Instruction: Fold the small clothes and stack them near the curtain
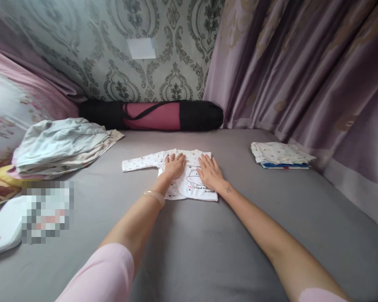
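Observation:
A small white baby shirt (189,194) with a printed cartoon figure and lettering lies flat on the grey bed sheet (182,260). Its left sleeve stretches out to the side, while no sleeve sticks out on the right. My left hand (175,166) rests on the upper middle of the shirt, fingers extended. On the shirt's right side lies my right hand (210,172), flat with its fingers spread. Both palms press on the cloth without gripping it, and they cover parts of the print.
At the left is a heap of pale clothes (66,142), with a white object (6,226) nearer me, partly blurred out. A folded stack of cloth (282,153) sits at the right. A black and dark red long bag (154,115) lies along the wall; purple curtains (255,63) hang at the right.

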Demonstrator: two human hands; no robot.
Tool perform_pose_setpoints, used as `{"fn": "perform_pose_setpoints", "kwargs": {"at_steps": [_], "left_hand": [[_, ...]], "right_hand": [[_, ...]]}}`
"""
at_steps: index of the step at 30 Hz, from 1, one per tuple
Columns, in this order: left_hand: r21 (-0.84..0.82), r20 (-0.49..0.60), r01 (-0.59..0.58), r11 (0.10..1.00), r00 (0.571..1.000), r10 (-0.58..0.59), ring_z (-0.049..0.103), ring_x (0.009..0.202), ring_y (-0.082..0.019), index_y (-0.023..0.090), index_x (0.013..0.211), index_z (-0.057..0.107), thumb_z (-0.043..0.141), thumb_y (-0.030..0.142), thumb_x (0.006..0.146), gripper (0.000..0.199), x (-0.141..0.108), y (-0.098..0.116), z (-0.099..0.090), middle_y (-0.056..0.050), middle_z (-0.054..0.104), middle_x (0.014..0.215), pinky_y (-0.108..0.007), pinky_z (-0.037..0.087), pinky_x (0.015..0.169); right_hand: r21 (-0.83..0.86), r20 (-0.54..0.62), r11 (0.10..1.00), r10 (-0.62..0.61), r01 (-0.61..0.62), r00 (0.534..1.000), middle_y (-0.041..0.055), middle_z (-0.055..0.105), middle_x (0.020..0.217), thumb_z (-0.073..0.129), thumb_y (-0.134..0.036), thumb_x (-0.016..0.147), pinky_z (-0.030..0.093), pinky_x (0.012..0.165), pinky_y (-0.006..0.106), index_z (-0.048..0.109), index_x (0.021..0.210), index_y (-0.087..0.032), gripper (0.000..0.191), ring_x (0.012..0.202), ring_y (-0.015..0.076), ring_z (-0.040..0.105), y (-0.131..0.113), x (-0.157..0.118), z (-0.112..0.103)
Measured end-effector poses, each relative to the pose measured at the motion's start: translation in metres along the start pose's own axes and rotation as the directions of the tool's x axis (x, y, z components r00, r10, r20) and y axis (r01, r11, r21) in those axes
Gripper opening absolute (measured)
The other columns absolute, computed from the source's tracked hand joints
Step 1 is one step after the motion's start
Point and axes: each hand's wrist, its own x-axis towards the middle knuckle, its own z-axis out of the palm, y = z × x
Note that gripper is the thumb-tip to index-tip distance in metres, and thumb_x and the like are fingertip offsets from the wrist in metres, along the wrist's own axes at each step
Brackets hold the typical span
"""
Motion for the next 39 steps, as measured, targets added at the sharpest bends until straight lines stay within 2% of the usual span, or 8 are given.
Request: {"fn": "perform_pose_setpoints", "kwargs": {"at_steps": [10, 17, 21, 24, 28, 33, 35, 39], "left_hand": [[-0.042, -0.111, -0.047, 0.998, 0.993, 0.043, 0.026, 0.143, -0.031, 0.023, 0.126, 0.057, 0.044, 0.023, 0.093, 0.035, -0.009, 0.002, -0.034, -0.007, 0.04, 0.151, -0.056, 0.021, 0.113], [-0.41, -0.312, 0.066, 0.91, 0.927, -0.208, 0.059, 0.113, -0.021, 0.017, 0.114, 0.066, 0.047, 0.024, 0.09, 0.031, -0.031, -0.039, -0.057, -0.007, 0.066, 0.123, -0.031, 0.043, 0.102], [-0.5, -0.342, 0.296, 0.814, 0.796, -0.499, 0.063, 0.104, -0.02, 0.016, 0.109, 0.068, 0.041, 0.017, 0.088, 0.034, -0.04, -0.066, -0.058, -0.007, 0.071, 0.108, -0.03, 0.047, 0.094], [-0.494, -0.333, 0.423, 0.76, 0.715, -0.615, 0.063, 0.104, -0.022, 0.014, 0.109, 0.068, 0.04, 0.015, 0.086, 0.036, -0.045, -0.081, -0.058, -0.011, 0.07, 0.108, -0.032, 0.047, 0.094], [-0.442, -0.368, 0.508, 0.739, 0.649, -0.666, 0.056, 0.113, -0.029, 0.014, 0.112, 0.065, 0.041, 0.018, 0.086, 0.036, -0.055, -0.099, -0.064, -0.016, 0.065, 0.112, -0.042, 0.042, 0.1], [-0.367, -0.393, 0.694, 0.62, 0.488, -0.779, 0.046, 0.124, -0.036, 0.012, 0.116, 0.06, 0.048, 0.031, 0.086, 0.037, -0.069, -0.121, -0.074, -0.022, 0.055, 0.123, -0.047, 0.039, 0.101], [-0.34, -0.354, 0.737, 0.584, 0.475, -0.805, 0.045, 0.124, -0.036, 0.01, 0.118, 0.058, 0.048, 0.036, 0.087, 0.041, -0.072, -0.127, -0.077, -0.023, 0.053, 0.126, -0.046, 0.039, 0.101], [-0.273, -0.256, 0.755, 0.597, 0.541, -0.801, 0.048, 0.123, -0.036, 0.012, 0.116, 0.059, 0.047, 0.042, 0.088, 0.043, -0.071, -0.134, -0.083, -0.022, 0.057, 0.126, -0.045, 0.041, 0.098]], "right_hand": [[0.081, 0.215, 0.988, -0.147, 0.132, 0.966, 0.0133, 0.012, 0.16, 0.018, -0.047, 0.1, 0.008, 0.119, 0.047, 0.024, 0.153, -0.012, 0.063, 0.147, 0.025, 0.007, -0.028, -0.071, -0.015], [0.095, 0.308, 0.962, -0.273, 0.256, 0.911, 0.012, 0.03, 0.155, 0.036, -0.046, 0.096, 0.029, 0.114, 0.044, 0.037, 0.148, -0.016, 0.06, 0.143, 0.0279, 0.026, -0.051, -0.099, -0.045], [0.109, 0.157, 0.932, -0.36, 0.346, 0.92, 0.009, 0.052, 0.142, 0.028, -0.034, 0.1, 0.036, 0.11, 0.04, 0.06, 0.129, -0.022, 0.044, 0.134, 0.0232, 0.044, -0.078, -0.088, -0.053], [0.144, 0.107, 0.898, -0.432, 0.416, 0.895, 0.0095, 0.036, 0.153, 0.026, -0.035, 0.101, 0.024, 0.117, 0.041, 0.046, 0.142, -0.016, 0.05, 0.143, 0.0228, 0.028, -0.097, -0.071, -0.04], [0.21, 0.206, 0.856, -0.511, 0.473, 0.834, 0.0091, 0.023, 0.158, 0.023, -0.042, 0.101, 0.015, 0.118, 0.047, 0.029, 0.151, -0.013, 0.058, 0.146, 0.0251, 0.016, -0.114, -0.057, -0.021], [0.226, 0.17, 0.852, -0.511, 0.472, 0.842, 0.0103, 0.051, 0.143, 0.025, -0.038, 0.102, 0.021, 0.115, 0.047, 0.055, 0.132, -0.018, 0.047, 0.134, 0.0238, 0.042, -0.123, -0.042, -0.027], [0.221, 0.089, 0.855, -0.496, 0.469, 0.864, 0.009, 0.058, 0.134, 0.025, -0.032, 0.102, 0.025, 0.113, 0.041, 0.062, 0.121, -0.02, 0.044, 0.127, 0.0203, 0.049, -0.125, -0.03, -0.029], [0.185, 0.043, 0.875, -0.461, 0.446, 0.886, 0.0123, 0.046, 0.146, 0.03, -0.027, 0.1, 0.025, 0.113, 0.04, 0.052, 0.133, -0.013, 0.043, 0.136, 0.0233, 0.038, -0.124, -0.004, -0.02]]}}
